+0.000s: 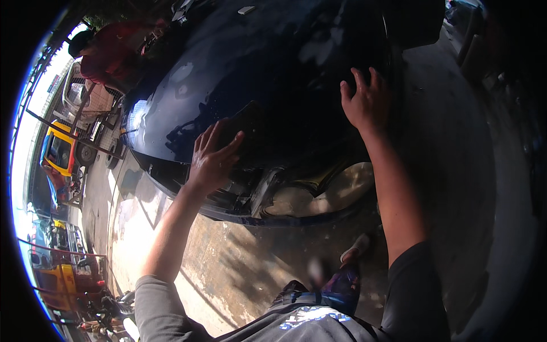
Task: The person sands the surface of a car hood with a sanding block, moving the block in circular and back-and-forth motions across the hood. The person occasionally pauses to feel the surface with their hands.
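Observation:
In front of me is the glossy dark hood of a car, full of reflections. My left hand is at the hood's front edge, above the grille, with its fingers stretched out and pointing up the hood. Farther up, by the hood's right side, my right hand has its fingers spread. Nothing shows in either hand. Whether the palms touch the paint I cannot tell. Between and below the hands is the car's headlight, with a cloudy, yellowish lens.
A person in a red top leans at the car's far left side. Yellow vehicles and a pale truck stand behind a fence at left. Motorcycles are at lower left. Sunlit concrete floor lies below the bumper.

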A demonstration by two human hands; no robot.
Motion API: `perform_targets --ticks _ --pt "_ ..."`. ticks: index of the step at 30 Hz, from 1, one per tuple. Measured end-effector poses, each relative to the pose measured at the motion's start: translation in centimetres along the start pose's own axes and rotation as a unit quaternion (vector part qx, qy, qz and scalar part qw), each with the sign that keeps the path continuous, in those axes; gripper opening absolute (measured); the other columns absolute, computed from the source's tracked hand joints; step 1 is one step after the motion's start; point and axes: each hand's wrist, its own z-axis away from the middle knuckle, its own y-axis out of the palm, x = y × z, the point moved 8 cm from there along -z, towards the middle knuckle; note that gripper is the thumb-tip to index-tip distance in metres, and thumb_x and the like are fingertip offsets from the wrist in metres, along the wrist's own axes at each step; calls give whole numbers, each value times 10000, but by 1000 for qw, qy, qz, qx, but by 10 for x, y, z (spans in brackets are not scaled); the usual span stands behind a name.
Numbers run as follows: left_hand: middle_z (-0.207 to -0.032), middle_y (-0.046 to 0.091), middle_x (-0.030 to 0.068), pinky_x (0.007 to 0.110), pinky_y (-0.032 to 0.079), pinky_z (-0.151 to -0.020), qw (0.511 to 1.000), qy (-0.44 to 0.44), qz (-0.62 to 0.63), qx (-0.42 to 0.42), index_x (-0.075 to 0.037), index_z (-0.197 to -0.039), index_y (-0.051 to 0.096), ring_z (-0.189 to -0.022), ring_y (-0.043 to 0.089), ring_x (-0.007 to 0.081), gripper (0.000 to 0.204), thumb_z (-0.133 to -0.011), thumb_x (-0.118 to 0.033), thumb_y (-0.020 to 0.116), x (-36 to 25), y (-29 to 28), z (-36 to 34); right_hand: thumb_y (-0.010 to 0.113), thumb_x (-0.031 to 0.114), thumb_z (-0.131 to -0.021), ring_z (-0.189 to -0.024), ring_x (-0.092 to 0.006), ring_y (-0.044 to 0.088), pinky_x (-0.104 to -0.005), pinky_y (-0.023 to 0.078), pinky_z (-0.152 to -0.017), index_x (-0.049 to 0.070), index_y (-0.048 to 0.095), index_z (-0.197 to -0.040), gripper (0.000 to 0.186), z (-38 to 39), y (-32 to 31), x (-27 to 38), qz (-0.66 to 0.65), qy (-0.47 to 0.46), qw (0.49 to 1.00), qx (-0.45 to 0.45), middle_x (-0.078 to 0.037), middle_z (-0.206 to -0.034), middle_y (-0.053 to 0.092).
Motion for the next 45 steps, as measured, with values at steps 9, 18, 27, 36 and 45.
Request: perform_targets --ticks 9,18,27,36,45 --pt "-1723 447 155 541 365 -1276 996 -80 23 -19 -373 -1572 641 -1574 439 405 680 -942 -178 806 -27 -20 -42 687 493 -1026 -1427 -412 580 -558 497 -1135 198 735 -1410 486 0 5 -10 -71 16 997 11 -225 -1530 602" --pt "-1729 442 188 515 344 -1281 996 -66 -2 -66 -406 -1644 541 -1563 451 409 628 -1045 -296 692 8 1 -121 693 491 -1024 -1410 -401 590 -572 505 -1117 189 721 -1422 501 0 11 -10 -50 19 998 19 -221 -1534 593" --pt "-1719 453 187 532 356 -1272 999 -14 40 -23 -382 -1548 665 -1571 441 413 682 -923 -165 828 -15 -20 -25 722 470 -1005 -1401 -409 586 -569 511 -1109 182 734 -1386 478 -1 3 -2 -11 -12 1000 -15 -218 -1509 604" --pt "-1719 456 192 513 345 -1285 996 -49 10 -69 -362 -1581 629 -1580 441 390 645 -973 -211 784 -4 7 -87 686 471 -1037 -1418 -397 575 -573 497 -1133 181 732 -1391 459 1 5 -8 -87 12 996 9 -218 -1525 590" --pt "-1748 422 168 525 315 -1310 998 -56 17 -22 -398 -1625 569 -1606 403 373 707 -971 -219 770 32 30 -139 668 494 -1046 -1443 -389 560 -563 482 -1161 188 708 -1446 504 0 7 -6 -48 -1 999 14 -218 -1547 580"
